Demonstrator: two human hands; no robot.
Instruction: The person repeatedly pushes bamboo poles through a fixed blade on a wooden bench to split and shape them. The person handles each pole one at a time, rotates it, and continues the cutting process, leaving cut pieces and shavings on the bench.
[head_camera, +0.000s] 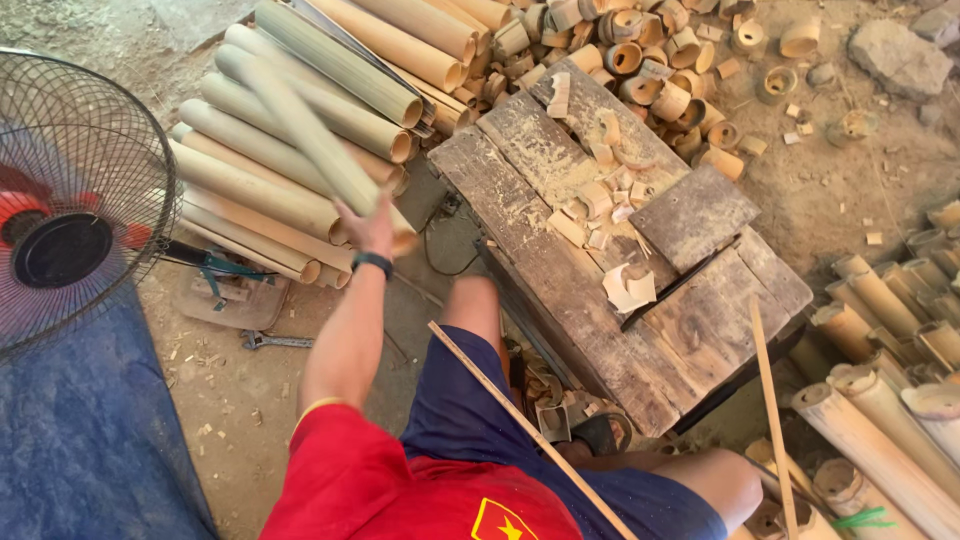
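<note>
While the left hand (372, 228) has its fingers wrapped around one bamboo tube (310, 135), blurred and angled up over the stack, the main risk is on the left: the fan (62, 215) stands just beside the bamboo stack (270, 190), and a tube swung wide could hit its wire cage. The grip sits at the very near end of a long tube, so the far end has leverage; it could twist out of the fingers and drop onto the pile. Stack is loose round tubes lying side by side on the dirt; pulling one out could set its neighbours rolling toward the spanner (275, 341) and the knees. A thin wooden stick (530, 430) leans across the lap, easy to knock. Right hand not in view, can't tell what it's doing. Tabletop (560, 270), a low rough plank bench right of the stack, is cracked, dusty and littered with split bamboo offcuts (600, 200), so anything set down there would sit unevenly. Far of it, a heap of short cut bamboo rings (650, 70). Far right, a grey rock (900, 55). Near right, more long bamboo poles (880, 400). Floor is bare earth covered in chips, with a blue tarp (90, 430) near left; looks like an open workshop.
</note>
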